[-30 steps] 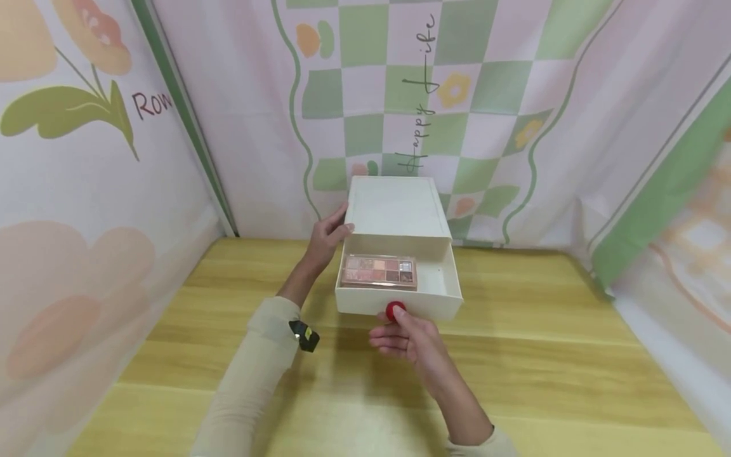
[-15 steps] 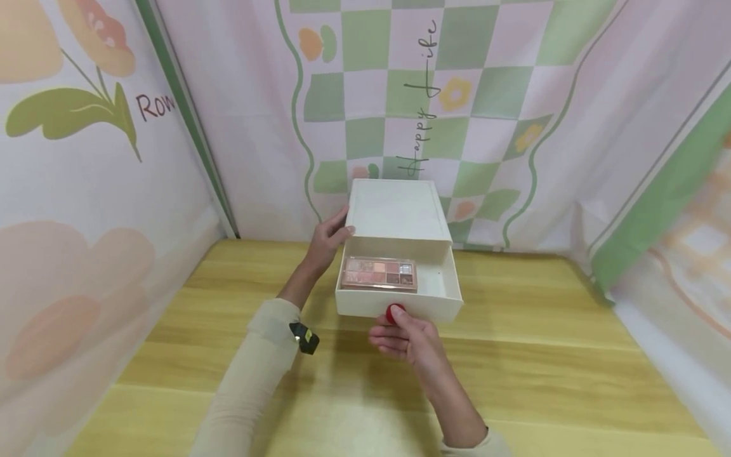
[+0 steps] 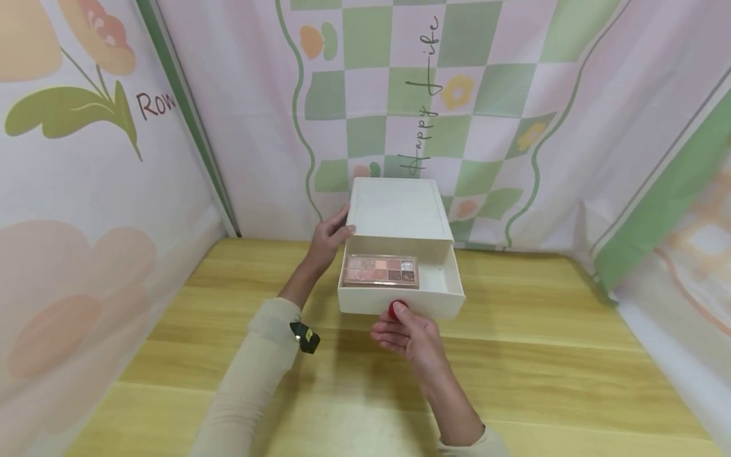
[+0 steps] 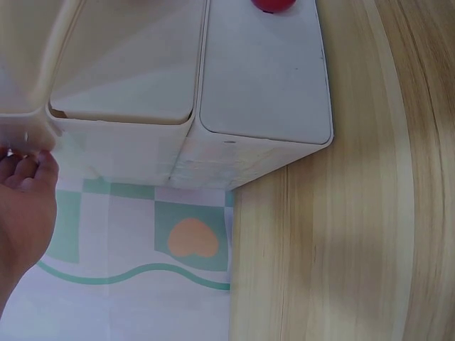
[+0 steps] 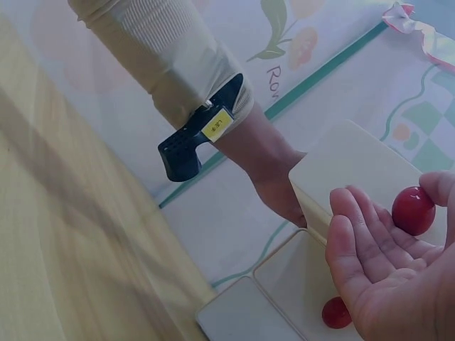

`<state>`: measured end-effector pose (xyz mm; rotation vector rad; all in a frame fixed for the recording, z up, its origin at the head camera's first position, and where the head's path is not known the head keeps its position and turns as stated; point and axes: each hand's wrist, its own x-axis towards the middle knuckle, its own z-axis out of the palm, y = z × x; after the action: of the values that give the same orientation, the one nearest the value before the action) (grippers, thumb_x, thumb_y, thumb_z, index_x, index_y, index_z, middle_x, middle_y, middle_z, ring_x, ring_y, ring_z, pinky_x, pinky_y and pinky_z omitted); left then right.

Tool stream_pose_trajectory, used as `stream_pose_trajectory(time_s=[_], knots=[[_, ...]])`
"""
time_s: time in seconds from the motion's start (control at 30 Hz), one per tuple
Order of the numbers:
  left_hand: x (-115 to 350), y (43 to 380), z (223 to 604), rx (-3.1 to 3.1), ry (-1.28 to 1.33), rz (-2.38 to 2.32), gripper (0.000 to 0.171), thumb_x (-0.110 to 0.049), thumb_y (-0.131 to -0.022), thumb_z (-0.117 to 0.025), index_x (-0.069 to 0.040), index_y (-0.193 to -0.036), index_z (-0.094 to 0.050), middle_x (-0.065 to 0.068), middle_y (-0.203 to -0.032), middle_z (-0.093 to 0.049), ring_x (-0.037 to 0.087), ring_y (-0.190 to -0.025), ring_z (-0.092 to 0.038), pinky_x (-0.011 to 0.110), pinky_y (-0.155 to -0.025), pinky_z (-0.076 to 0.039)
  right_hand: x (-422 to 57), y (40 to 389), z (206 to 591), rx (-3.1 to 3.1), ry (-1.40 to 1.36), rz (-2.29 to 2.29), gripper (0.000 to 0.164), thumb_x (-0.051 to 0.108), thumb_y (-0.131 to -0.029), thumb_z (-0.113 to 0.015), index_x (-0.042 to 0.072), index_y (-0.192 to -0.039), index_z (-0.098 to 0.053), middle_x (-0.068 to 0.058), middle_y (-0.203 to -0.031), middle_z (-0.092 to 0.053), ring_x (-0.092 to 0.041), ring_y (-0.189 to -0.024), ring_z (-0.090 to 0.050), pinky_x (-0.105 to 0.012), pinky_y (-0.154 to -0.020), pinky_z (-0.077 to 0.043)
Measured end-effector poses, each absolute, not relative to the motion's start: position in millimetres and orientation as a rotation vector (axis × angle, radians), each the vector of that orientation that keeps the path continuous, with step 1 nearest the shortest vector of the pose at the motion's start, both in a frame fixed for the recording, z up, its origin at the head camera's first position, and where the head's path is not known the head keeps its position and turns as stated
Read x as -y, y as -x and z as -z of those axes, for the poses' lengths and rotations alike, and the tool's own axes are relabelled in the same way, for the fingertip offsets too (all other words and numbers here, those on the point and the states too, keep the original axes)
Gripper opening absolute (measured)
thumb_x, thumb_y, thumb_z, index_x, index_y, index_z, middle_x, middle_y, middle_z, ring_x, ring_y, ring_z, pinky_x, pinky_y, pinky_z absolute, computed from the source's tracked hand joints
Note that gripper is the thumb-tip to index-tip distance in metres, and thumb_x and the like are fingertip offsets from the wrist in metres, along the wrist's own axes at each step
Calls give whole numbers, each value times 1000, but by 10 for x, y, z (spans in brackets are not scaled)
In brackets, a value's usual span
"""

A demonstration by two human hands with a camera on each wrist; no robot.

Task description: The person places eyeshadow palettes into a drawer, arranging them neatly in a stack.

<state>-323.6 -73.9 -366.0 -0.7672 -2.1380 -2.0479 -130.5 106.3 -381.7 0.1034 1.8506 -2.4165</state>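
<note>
A white cabinet of stacked drawers (image 3: pixel 400 208) stands on the table, its top drawer (image 3: pixel 434 304) pulled out. Inside that drawer, at the left, lies an eyeshadow palette (image 3: pixel 381 271) with a clear lid. My right hand (image 3: pixel 421 343) pinches the drawer's red knob (image 3: pixel 396 309), thumb on the near side and the index finger partly hidden behind it. My left hand (image 3: pixel 327 242) rests against the cabinet's left side, the thumb near the upper front corner. In the left wrist view, the lower drawers (image 4: pixel 264 78) are closed.
Another red knob (image 5: pixel 336 312) sits on a lower drawer in the right wrist view. Behind the cabinet hangs a checked green-and-white curtain (image 3: pixel 365 95). A wood-grain table (image 3: pixel 542 355) spreads around it, with a floral curtain (image 3: pixel 74 254) along the left.
</note>
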Motion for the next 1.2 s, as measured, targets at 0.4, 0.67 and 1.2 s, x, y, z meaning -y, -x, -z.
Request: stream_pose_trajectory(time_s=[0.4, 0.67, 1.2], knots=[[747, 3232, 3655, 2134, 776, 2054, 67, -22, -97, -53, 0, -157, -30, 15, -167, -29, 29, -155, -33, 36, -128, -32, -1054, 1411, 3825, -1841, -84, 2474, 31, 25, -105, -50, 1, -95, -68, 3, -77, -77, -11, -76, -76, -24, -76, -64], [745, 3237, 3658, 2128, 782, 2053, 65, -20, -99, -53, -1, -157, -31, 15, -167, -30, 28, -155, -33, 37, -128, -32, -1063, 1554, 3841, -1846, -111, 2493, 32, 25, -105, -49, 2, -93, -68, 3, -75, -76, -10, -74, -76, -23, -74, -64], [756, 3222, 3650, 2137, 790, 2037, 64, -20, -100, -53, -2, -157, -31, 14, -166, -30, 28, -155, -33, 36, -129, -31, -1094, 1781, 3836, -1872, -131, 2488, 34, 28, -105, -50, 6, -89, -69, 4, -73, -76, -10, -72, -76, -24, -74, -65]])
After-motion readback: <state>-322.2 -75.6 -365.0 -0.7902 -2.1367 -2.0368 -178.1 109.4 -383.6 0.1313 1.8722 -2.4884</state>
